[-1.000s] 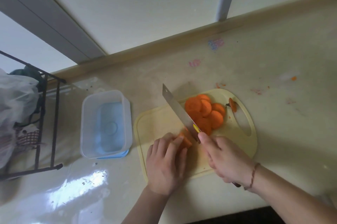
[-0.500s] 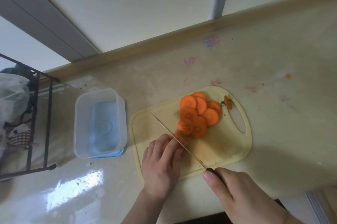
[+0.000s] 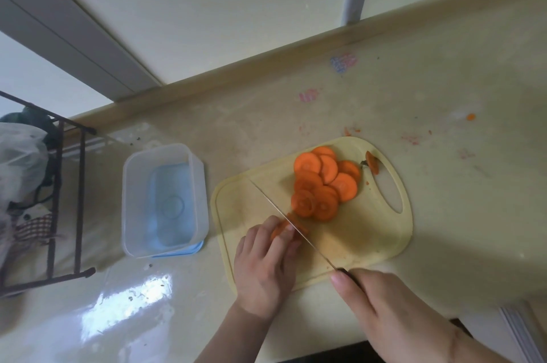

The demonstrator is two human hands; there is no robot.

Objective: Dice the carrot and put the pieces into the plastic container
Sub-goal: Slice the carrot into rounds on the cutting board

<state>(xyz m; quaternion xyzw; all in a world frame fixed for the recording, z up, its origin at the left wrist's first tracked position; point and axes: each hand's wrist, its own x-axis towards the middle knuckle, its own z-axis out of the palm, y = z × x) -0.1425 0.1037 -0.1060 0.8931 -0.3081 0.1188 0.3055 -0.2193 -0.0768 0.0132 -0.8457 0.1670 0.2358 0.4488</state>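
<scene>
1. We take the cutting board (image 3: pixel 370 247) as our ref pt; it lies flat on the pale surface (image 3: pixel 444 90), its handle hole at the far right end.
2. Carrot piece (image 3: pixel 281 228) sits on the board's near-left part, pinned under our left hand (image 3: pixel 266 268), fingers curled down over it & gripping it.
3. Knife (image 3: pixel 291 225) runs diagonally across the board, tip toward its far-left corner, edge down on the carrot piece right at our left fingertips.
4. Our right hand (image 3: pixel 381 312) is off the board's near edge, wrapped around the knife's dark handle, thumb along its side.
5. Carrot slices (image 3: pixel 321 183), a heap of overlapping rounds, lie mid-board, just beyond the blade; they crowd the area btwn the blade & the handle hole.
6. A carrot end w/ stem stub (image 3: pixel 371 163) rests at the board's far right, next to the hole.
7. Plastic container (image 3: pixel 162 200) stands left of the board, close but not touching; clear walls, no carrot inside, & it sits on a blue lid.
8. Further left of the board: a dark wire rack (image 3: pixel 68 200) w/ a plastic bag (image 3: pixel 20 161) on it.
9. Small orange scraps (image 3: pixel 470 117) dot the surface beyond the board, to the right, plus faint pink & blue marks.
10. A wall w/ grey strips rises behind the surface, past the board's far side.
</scene>
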